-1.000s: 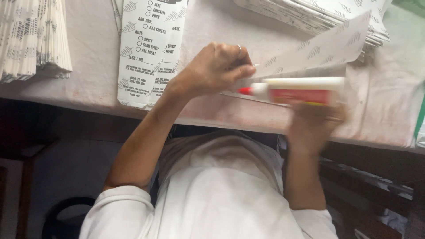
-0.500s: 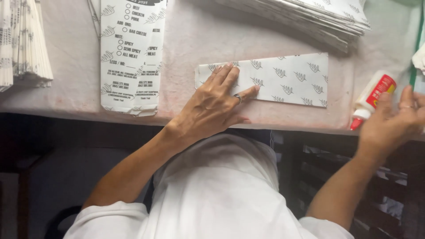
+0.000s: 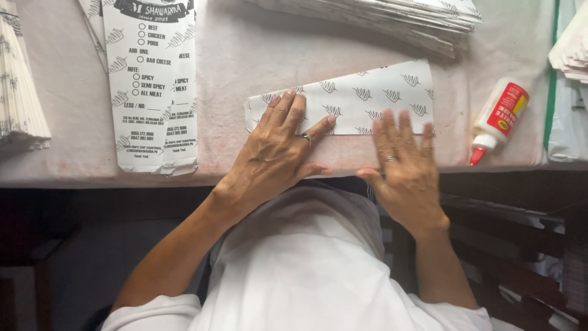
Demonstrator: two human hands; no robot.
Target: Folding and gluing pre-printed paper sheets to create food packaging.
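Since half a second ago the right hand [image 3: 409, 175] has let go of the glue bottle [image 3: 497, 118] and come across to the folded paper strip [image 3: 352, 98], joining the left hand [image 3: 278, 153], which stays pressed on the strip as before. Both hands lie flat, palms down, fingers stretched out and slightly spread; neither grips anything. The left fingers [image 3: 288, 110] cover the strip's left end, and the right fingertips rest along its lower edge at the right end. The strip, white with a small grey printed pattern, lies lengthwise near the front edge of the desk [image 3: 233, 55], roughly at its middle. The glue bottle, white with a red label and red tip, lies on its side near the front edge to the right, well apart from the right hand. Printed flat paper bags [image 3: 150, 92] lie toward the left, reaching the front edge. A stack of patterned sheets [image 3: 392, 21] runs along the far edge, and another pile [image 3: 21, 92] sits at the left edge.
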